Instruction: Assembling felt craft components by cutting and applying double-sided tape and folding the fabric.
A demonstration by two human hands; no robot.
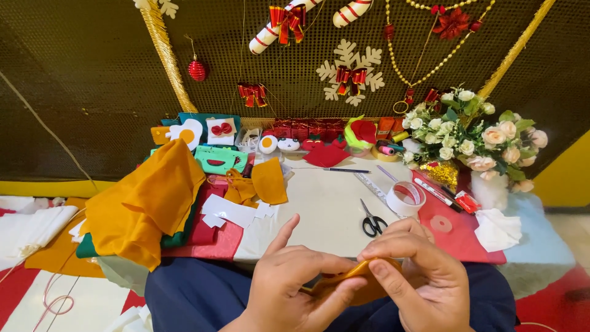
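Note:
Both hands meet low in the middle of the view, over my lap in dark blue cloth. My left hand (pixel 295 289) and my right hand (pixel 418 276) together pinch a small piece of orange-yellow felt (pixel 357 270), thumbs and forefingers pressed on its upper edge. Most of the felt piece is hidden between the fingers. Just beyond my right hand, black-handled scissors (pixel 372 222) lie on the white low table (pixel 326 209).
A heap of mustard, green and red felt (pixel 147 203) covers the table's left side, with white paper cut-outs (pixel 230 211) beside it. A tape roll (pixel 405 198), ruler, pen, red sheet and a vase of artificial flowers (pixel 479 144) stand on the right. Small felt figures line the back edge.

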